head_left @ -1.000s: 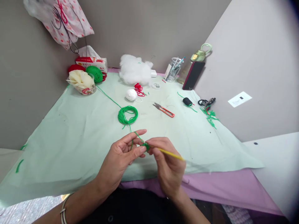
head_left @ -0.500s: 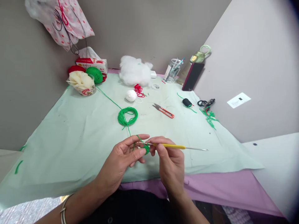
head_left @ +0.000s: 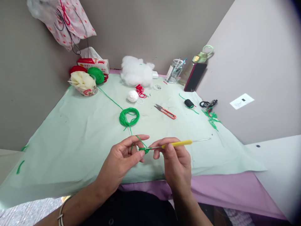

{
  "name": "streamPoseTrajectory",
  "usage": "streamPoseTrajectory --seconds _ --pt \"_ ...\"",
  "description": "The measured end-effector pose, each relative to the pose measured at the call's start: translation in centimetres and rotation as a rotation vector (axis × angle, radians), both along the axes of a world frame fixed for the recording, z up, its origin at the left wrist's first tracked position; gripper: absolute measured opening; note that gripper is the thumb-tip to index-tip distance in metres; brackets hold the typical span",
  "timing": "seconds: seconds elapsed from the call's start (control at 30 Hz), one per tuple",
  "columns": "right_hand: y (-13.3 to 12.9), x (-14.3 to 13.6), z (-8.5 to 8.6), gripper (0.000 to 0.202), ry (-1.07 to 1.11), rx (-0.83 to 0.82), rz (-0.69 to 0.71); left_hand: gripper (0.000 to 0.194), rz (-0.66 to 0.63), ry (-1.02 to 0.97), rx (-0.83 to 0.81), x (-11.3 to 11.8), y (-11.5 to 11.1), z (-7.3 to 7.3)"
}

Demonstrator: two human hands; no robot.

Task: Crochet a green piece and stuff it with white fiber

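Note:
Between thumb and fingers, my left hand [head_left: 124, 157] pinches a small green crochet piece [head_left: 146, 150]. Green yarn runs over its raised index finger and back to a loose green yarn coil [head_left: 129, 117] on the cloth. My right hand [head_left: 177, 160] is closed round the yellow handle of a crochet hook [head_left: 178, 143]. The hook's metal shaft points left and its tip is at the green piece; the exact loop it sits in is too small to make out. The hook's other metal end sticks out to the right.
Beyond the hands lie orange thread snips [head_left: 165, 111], a white yarn ball [head_left: 133, 96] and white stuffing [head_left: 136, 71]. A tub [head_left: 89, 91] and tissue box [head_left: 100, 66] stand back left. On the right are a phone [head_left: 195, 77], a glass jar [head_left: 174, 73] and black thread [head_left: 188, 103].
My right hand has moved slightly right, drawing the hook back from the left fingers and tilting its right end upward. The green piece has turned a little in my left hand.

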State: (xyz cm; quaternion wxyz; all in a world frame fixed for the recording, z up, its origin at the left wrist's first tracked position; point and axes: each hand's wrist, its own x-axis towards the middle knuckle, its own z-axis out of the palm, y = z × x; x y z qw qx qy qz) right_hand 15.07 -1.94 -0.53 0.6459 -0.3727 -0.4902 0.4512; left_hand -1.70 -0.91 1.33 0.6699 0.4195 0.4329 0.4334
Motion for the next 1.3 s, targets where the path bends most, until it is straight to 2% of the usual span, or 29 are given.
streamPoseTrajectory --seconds 0.2,0.33,0.47,0.53,0.67,0.8,0.87,0.93,1.03,1.1,1.2,1.3 --pt "-1.1 0.2 0.3 0.026 -0.329 0.134 -0.083 0.028 0.033 0.189 0.141 -0.1 -0.1 0.1" --pt "-1.2 0.1 0.0 0.026 -0.52 0.359 -0.131 0.023 0.141 0.297 0.256 0.3 -0.4 0.7" --pt "-1.1 0.0 -0.5 0.025 -0.603 0.513 -0.169 0.011 0.18 0.317 0.299 0.4 -0.4 1.0" --pt "-1.1 0.1 -0.7 0.026 -0.599 0.538 -0.172 0.014 0.18 0.308 0.302 0.3 -0.3 0.9" --pt "-1.1 0.1 -1.5 0.03 -0.687 0.59 -0.227 0.03 0.125 0.213 0.181 0.3 -0.2 0.4" --pt "-1.2 -0.2 -2.1 0.044 -0.909 0.683 -0.323 0.042 -0.007 -0.097 -0.085 0.6 -0.3 0.3" --pt "-1.3 -0.4 -1.9 0.043 -0.907 0.658 -0.329 0.042 -0.075 -0.275 -0.249 0.6 -0.1 0.3" --pt "-1.3 -0.6 -1.2 0.036 -0.75 0.533 -0.315 0.036 -0.088 -0.36 -0.335 0.4 0.2 0.4" --pt "-1.1 -0.6 -0.1 0.026 -0.362 0.279 -0.266 0.029 -0.025 -0.324 -0.276 0.0 0.6 0.5" --pt "-0.9 -0.6 0.3 0.023 -0.196 0.183 -0.203 0.031 -0.031 -0.269 -0.199 -0.1 0.6 0.5" --pt "-0.6 -0.7 0.3 0.02 -0.179 0.128 -0.113 0.035 -0.042 -0.189 -0.102 0.2 0.3 0.2" --pt "-0.7 -0.8 0.0 0.021 -0.226 0.125 -0.097 0.036 0.002 -0.138 -0.062 0.5 0.1 0.2"
